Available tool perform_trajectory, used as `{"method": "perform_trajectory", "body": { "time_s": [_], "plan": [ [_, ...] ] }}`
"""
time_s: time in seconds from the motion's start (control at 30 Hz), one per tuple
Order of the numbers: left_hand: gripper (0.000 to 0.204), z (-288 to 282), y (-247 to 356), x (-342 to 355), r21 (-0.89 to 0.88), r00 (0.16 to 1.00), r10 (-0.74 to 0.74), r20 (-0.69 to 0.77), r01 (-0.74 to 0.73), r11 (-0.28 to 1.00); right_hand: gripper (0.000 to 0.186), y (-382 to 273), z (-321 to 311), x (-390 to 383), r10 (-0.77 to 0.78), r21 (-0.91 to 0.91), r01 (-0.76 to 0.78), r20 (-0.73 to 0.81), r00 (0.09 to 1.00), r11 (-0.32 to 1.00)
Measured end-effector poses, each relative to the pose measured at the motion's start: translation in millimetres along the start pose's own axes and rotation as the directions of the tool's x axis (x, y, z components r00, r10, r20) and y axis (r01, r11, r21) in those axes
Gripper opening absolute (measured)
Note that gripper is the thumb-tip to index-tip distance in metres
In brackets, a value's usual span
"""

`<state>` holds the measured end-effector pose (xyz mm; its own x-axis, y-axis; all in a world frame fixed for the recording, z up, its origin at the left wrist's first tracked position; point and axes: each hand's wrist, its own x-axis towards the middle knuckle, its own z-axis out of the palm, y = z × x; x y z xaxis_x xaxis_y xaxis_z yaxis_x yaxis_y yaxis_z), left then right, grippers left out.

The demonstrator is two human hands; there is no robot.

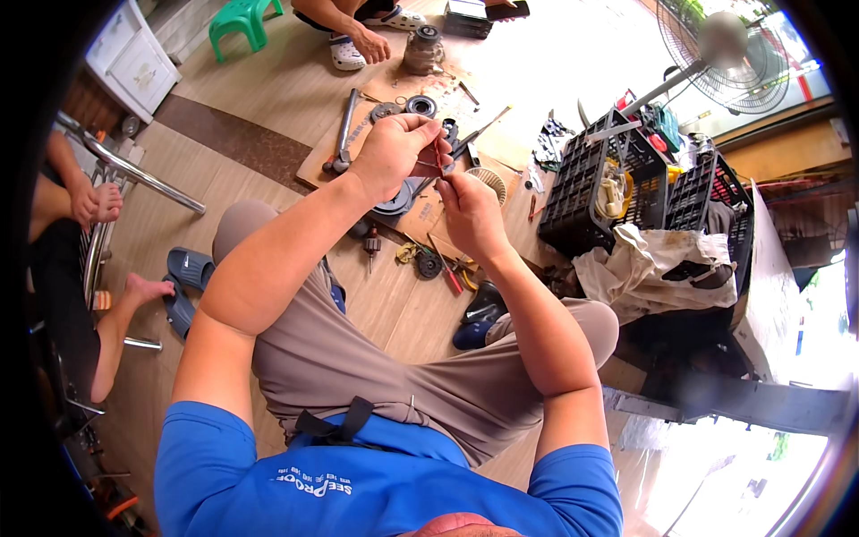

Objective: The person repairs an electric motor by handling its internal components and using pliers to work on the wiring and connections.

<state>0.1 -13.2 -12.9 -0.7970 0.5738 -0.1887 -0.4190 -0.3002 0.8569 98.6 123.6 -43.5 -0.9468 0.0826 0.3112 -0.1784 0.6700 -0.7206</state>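
Both my hands are raised over a piece of cardboard (pixel 315 166) on the floor. My left hand (pixel 394 154) is closed, thumb and fingers pinching a thin reddish-brown piece (pixel 428 165) whose exact kind I cannot make out. On its lower right side, my right hand (pixel 474 213) is closed too, with its fingertips at the edge of the same piece. Beneath them, partly hidden, lie a grey pulley-like disc (pixel 394 204) and a pale finned ring (pixel 489 183). A round ring-shaped part (pixel 420 106) and a long metal bar tool (pixel 346 130) rest beyond my left hand.
Past the cardboard stands a cylindrical metal part (pixel 423 52), near another person's hand (pixel 371 45). Black plastic crates (pixel 573 192) and a cloth (pixel 653 268) are at right, below a fan (pixel 723 45). Red-handled tools (pixel 454 282) lie before me; a seated person's foot (pixel 148 288) is left.
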Motion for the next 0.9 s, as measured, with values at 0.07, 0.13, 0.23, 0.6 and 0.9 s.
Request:
{"method": "perform_trajectory", "body": {
  "time_s": [0.07,0.13,0.23,0.6,0.9],
  "plan": [
    [0.02,0.3,1.4,-1.7,0.039,1.0,0.005,0.01,-0.005,0.999,0.014,0.0,1.7,0.0,-0.042,-0.051,0.041,-0.014,0.999,0.998],
    [0.021,-0.6,2.4,-2.0,0.078,1.0,0.01,0.022,-0.012,0.997,0.013,-1.2,2.6,-0.1,-0.104,-0.099,0.101,-0.027,0.994,0.99],
    [0.022,-1.8,2.8,-0.3,0.125,0.999,-0.024,0.029,0.021,0.992,0.012,-0.9,3.2,0.8,-0.204,-0.123,0.202,-0.009,0.979,0.972],
    [0.02,-1.7,2.3,-2.5,0.012,0.997,0.017,0.078,-0.018,1.0,0.021,4.6,-2.2,0.7,0.178,0.455,-0.294,0.28,0.943,0.841],
    [0.018,-1.6,5.4,-2.8,0.071,1.0,0.005,0.025,-0.006,0.997,0.02,1.6,-1.3,-0.6,0.184,0.481,-0.321,0.31,0.933,0.816]
  ]
}}
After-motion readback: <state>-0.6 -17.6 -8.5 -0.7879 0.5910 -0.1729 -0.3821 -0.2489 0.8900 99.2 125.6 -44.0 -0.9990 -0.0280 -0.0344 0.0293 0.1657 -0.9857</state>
